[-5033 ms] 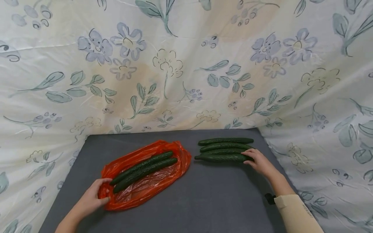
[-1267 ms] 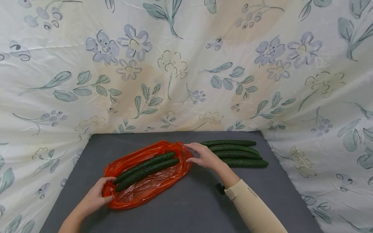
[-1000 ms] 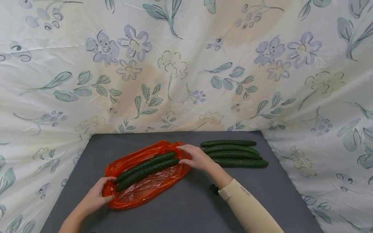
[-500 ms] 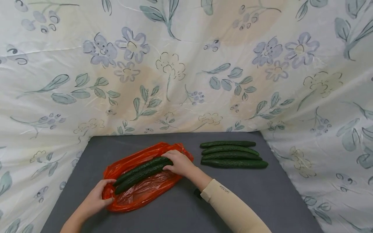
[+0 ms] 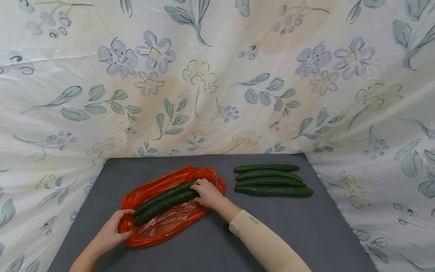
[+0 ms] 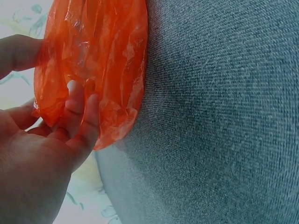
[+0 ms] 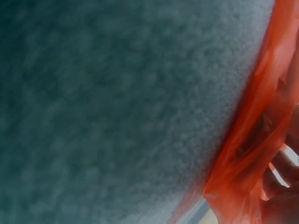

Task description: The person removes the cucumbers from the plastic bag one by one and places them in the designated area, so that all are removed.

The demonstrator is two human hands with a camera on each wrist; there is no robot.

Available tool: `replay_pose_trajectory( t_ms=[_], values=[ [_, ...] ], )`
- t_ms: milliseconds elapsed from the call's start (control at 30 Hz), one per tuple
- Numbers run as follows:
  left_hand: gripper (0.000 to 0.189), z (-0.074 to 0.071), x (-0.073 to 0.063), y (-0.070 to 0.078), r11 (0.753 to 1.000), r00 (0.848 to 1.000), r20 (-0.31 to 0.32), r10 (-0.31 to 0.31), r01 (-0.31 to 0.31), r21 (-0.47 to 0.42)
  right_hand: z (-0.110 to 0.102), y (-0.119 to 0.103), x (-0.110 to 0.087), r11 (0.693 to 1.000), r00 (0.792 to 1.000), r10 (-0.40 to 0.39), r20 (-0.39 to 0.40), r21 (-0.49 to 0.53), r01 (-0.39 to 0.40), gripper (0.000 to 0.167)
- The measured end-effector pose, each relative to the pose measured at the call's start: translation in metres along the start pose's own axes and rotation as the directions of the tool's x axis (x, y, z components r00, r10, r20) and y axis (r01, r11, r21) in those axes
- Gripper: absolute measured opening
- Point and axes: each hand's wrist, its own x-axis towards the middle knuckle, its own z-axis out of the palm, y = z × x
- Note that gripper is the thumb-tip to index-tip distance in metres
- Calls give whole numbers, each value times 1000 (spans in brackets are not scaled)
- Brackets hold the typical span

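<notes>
A red plastic bag (image 5: pixel 163 234) lies spread on the grey table, with two dark green cucumbers (image 5: pixel 166 204) side by side on it. My left hand (image 5: pixel 110 230) grips the bag's near left end, its fingers curled at the crumpled film in the left wrist view. At the cucumbers' right ends, my right hand (image 5: pixel 209 194) has its fingers and thumb around them, hiding those tips. The right wrist view shows part of the right hand (image 7: pixel 282 177) behind red film at its edge.
Several more cucumbers (image 5: pixel 272 192) lie in a row at the back right of the grey table (image 5: pixel 272 234). A floral cloth (image 5: pixel 217 94) hangs behind the table and along both sides.
My right hand has left the row of cucumbers, passed over the bag's right end and come onto the two cucumbers in the bag. The left hand has kept its place on the bag.
</notes>
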Motion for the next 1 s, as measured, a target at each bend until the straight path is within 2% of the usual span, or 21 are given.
replay_pose_trajectory(
  t_ms=[267, 533, 767, 1000],
  values=[
    [65, 1, 1, 0, 1000, 1000, 1, 15, -15, -3, 4, -3, 6, 999, 1000, 3, -14, -33, -3, 38],
    [65, 0, 1, 2, 1000, 1000, 14, -3, 3, -23, -9, -8, 9, 992, 999, 18, 51, -125, -12, 35],
    [66, 0, 1, 2, 999, 1000, 15, -16, 16, -31, -33, -14, 5, 1000, 997, -28, 78, -3, 29, 37],
    [67, 1, 1, 0, 1000, 1000, 6, -11, 11, -3, -55, -15, -7, 998, 998, -53, 36, 45, 52, 39]
  ],
)
